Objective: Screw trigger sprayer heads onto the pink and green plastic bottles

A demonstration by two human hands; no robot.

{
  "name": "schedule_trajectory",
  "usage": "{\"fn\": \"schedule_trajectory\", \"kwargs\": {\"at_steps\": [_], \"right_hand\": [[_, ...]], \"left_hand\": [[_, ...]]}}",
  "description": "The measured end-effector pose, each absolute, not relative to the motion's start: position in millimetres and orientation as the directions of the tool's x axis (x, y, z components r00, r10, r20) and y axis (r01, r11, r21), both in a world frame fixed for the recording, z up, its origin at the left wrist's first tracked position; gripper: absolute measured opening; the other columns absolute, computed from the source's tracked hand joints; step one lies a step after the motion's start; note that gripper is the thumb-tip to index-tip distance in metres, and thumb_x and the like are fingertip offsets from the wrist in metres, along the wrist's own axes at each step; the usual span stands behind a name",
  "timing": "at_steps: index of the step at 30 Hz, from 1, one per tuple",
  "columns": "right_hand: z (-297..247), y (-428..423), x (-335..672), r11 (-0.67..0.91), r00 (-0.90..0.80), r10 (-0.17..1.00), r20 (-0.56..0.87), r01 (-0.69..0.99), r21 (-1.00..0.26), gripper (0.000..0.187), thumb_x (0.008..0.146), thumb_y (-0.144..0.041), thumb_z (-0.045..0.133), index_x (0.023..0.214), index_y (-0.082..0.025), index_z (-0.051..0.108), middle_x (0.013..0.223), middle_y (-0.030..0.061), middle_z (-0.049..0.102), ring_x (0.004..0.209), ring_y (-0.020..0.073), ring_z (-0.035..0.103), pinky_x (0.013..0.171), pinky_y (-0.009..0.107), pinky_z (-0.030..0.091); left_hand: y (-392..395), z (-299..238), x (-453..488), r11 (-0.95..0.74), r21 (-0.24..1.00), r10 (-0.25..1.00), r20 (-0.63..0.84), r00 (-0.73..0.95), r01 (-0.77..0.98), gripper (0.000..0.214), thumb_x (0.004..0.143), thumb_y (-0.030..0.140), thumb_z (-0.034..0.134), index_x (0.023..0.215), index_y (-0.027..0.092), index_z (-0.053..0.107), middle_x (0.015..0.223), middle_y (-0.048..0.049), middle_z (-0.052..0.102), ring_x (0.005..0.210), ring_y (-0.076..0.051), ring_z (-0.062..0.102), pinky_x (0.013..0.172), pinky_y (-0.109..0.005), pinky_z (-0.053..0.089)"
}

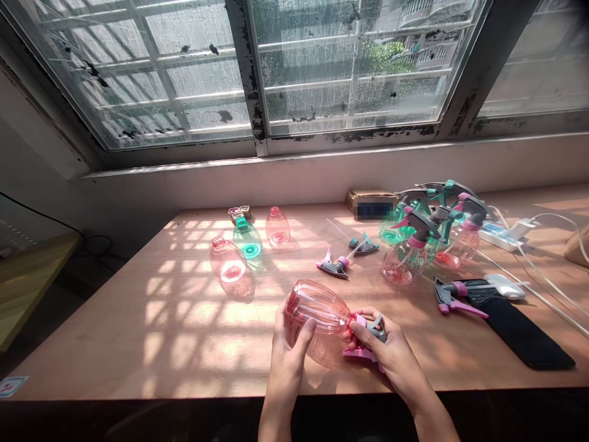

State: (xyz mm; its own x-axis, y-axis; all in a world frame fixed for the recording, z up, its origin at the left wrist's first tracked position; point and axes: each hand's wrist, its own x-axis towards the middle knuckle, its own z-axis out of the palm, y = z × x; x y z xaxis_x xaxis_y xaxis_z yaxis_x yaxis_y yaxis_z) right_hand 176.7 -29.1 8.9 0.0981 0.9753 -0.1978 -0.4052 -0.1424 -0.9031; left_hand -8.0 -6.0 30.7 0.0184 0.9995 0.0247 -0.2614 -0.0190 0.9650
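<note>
sideways between hands [291,351]: ribbed, translucent pink bottle [322,307]

Right hand [384,345] hides part of spray head [361,354]. Box [368,197] front blurred, unreadable. Far-right green bottle [390,232] partly covered. Sticker [13,386] cut at left edge.

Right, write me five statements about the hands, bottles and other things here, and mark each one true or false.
1. The left hand holds the transparent pink bottle. True.
2. The right hand holds a spray head with a green trigger. False: its trigger is pink.
3. One green bottle and two other pink bottles stand without spray heads. True.
4. The flat black object lies on the windowsill. False: it lies on the table.
5. A white power strip lies on the right side of the table. True.
</note>
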Motion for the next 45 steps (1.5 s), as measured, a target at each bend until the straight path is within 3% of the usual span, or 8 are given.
{"fn": "schedule_trajectory", "kwargs": {"at_steps": [15,36,45], "right_hand": [[8.5,-28.0,177.2,-0.146,0.081,0.977,-0.196,-0.416,-0.897,0.047,0.079,-0.049,0.096,0.106,-0.018,0.072,0.079,0.0033,0.078,0.066,0.0182,0.071,0.064,0.033,0.065],[5.4,-27.0,177.8,-0.149,0.079,0.977,-0.2,-0.423,-0.894,0.047,0.078,-0.048,0.096,0.105,-0.018,0.071,0.078,0.0038,0.079,0.066,0.0178,0.072,0.063,0.031,0.065],[11.6,-28.9,177.6,-0.144,0.091,0.976,-0.199,-0.422,-0.895,0.047,0.078,-0.048,0.096,0.104,-0.017,0.072,0.078,0.0045,0.079,0.065,0.0188,0.072,0.064,0.035,0.068]], "left_hand": [[-7.4,33.2,-5.3,-0.01,0.962,1.0,0.008,-0.006,-0.275,0.057,0.091,0.045,0.08,0.143,0.029,0.062,0.153,-0.0099,0.065,0.152,-0.035,0.048,0.121,-0.046,0.044],[-6.8,34.3,-4.4,-0.024,0.96,1.0,0.025,0.0,-0.279,0.048,0.091,0.045,0.079,0.134,0.027,0.068,0.137,-0.0108,0.072,0.141,-0.036,0.059,0.12,-0.051,0.043],[-6.8,33.7,-5.3,-0.03,0.959,0.999,0.032,0.002,-0.28,0.053,0.092,0.043,0.079,0.141,0.03,0.064,0.144,-0.0092,0.07,0.147,-0.035,0.055,0.121,-0.047,0.042]]}}
